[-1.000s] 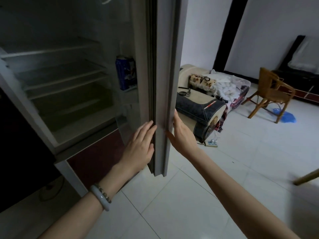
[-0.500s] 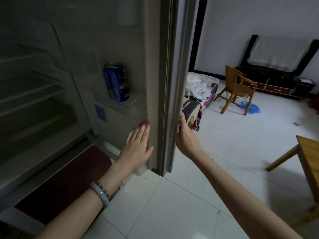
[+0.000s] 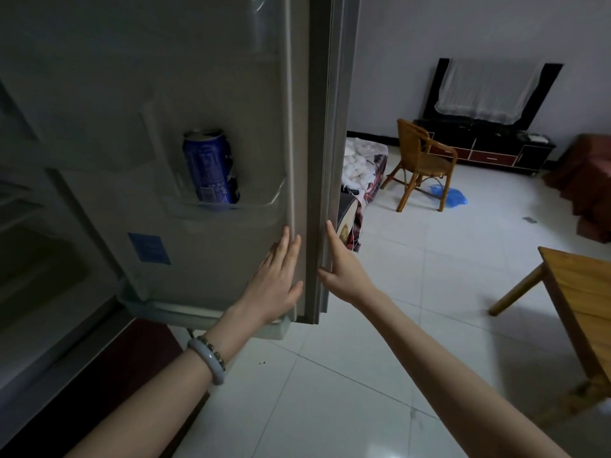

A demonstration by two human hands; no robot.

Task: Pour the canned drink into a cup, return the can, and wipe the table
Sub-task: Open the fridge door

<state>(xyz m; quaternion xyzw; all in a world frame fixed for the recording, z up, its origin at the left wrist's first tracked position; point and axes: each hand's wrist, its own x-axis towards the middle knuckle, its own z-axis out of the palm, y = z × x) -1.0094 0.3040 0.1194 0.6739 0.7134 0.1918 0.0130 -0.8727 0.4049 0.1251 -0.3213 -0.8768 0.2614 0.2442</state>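
- Head view: since a second ago the refrigerator door (image 3: 211,94) has swung further open, so its inner face now fills the left of the view and the wooden table (image 3: 582,292) has come into sight at right.
- The blue drink can (image 3: 211,166) stands upright in the door's shelf pocket, near the door's free edge.
- The left hand (image 3: 274,285), fingers flat and extended, presses on the inner face at the lower edge, grasping nothing.
- The right hand (image 3: 344,269) cups the door's outer edge, thumb toward the seal.
- Step, as I judge: opening the refrigerator to fetch the can; next, free one hand and lift the can clear of the pocket's lip.
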